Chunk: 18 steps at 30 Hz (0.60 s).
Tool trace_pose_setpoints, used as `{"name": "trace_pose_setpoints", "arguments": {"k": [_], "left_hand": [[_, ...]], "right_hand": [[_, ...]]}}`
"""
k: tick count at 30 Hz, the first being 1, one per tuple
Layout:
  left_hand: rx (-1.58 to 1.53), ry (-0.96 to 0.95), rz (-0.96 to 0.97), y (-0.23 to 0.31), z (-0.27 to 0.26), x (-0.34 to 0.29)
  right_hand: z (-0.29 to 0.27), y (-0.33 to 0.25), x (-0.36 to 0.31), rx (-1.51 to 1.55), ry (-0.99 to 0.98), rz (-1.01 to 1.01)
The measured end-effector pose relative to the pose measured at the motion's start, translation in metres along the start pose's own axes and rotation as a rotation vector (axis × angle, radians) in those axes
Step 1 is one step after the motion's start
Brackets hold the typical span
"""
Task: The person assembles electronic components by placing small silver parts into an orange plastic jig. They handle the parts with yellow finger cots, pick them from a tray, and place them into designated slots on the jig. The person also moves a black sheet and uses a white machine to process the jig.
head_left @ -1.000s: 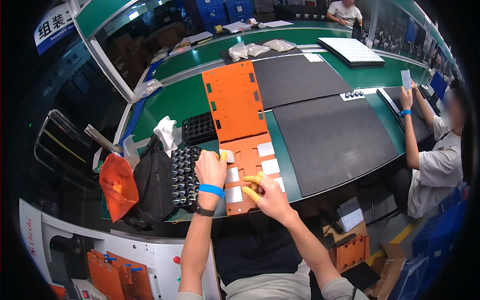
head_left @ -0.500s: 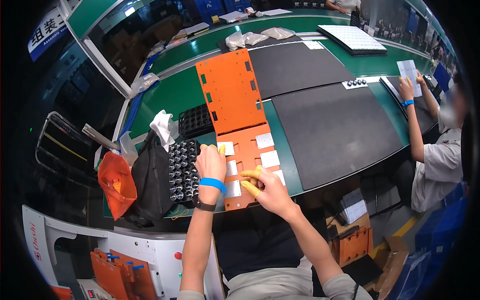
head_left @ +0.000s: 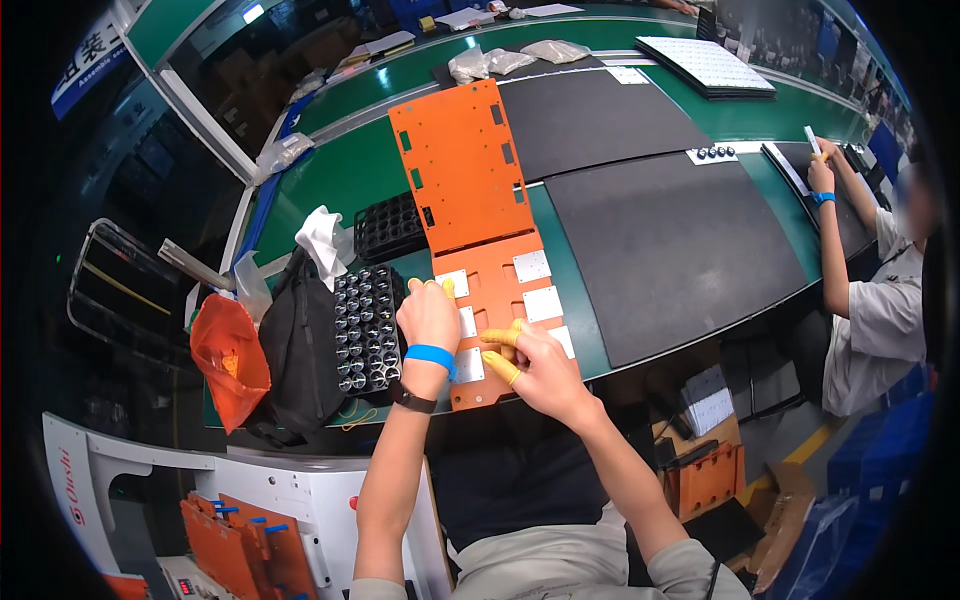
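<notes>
At the left fingers (head_left: 448,289), white plate (head_left: 460,280), orange fixture (head_left: 496,309) beneath

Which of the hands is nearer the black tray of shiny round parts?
Left. The left hand is just right of the black tray; the right hand is farther right, over the orange fixture base.

The hands (head_left: 430,316) partly hide white plates (head_left: 469,365), and the lower edge crops the shirt (head_left: 545,558).
</notes>
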State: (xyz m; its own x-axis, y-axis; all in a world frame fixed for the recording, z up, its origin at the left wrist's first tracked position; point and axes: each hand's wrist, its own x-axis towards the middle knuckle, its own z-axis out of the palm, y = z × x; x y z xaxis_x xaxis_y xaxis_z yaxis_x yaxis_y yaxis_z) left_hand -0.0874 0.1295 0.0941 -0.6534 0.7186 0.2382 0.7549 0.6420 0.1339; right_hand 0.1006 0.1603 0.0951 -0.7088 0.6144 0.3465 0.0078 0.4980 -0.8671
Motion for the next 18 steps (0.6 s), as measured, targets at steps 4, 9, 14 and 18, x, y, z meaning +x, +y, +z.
{"name": "trace_pose_setpoints", "arguments": {"k": [4,9,14,18], "left_hand": [[0.060,0.002,0.019,0.0050,0.0019,0.0006],[0.104,0.021,0.034,0.0057,0.0040,0.0007],[0.116,0.017,0.039,0.0038,0.0043,0.0012],[0.105,0.034,0.037,0.0024,0.0098,-0.0003]], "right_hand": [[0.0012,0.0006,-0.0001,-0.012,0.015,-0.012],[0.0030,0.0029,0.0000,-0.034,0.012,-0.022],[0.0064,0.0050,-0.0002,-0.068,0.030,-0.079],[0.0073,0.0043,-0.0004,-0.081,0.026,-0.073]]}}
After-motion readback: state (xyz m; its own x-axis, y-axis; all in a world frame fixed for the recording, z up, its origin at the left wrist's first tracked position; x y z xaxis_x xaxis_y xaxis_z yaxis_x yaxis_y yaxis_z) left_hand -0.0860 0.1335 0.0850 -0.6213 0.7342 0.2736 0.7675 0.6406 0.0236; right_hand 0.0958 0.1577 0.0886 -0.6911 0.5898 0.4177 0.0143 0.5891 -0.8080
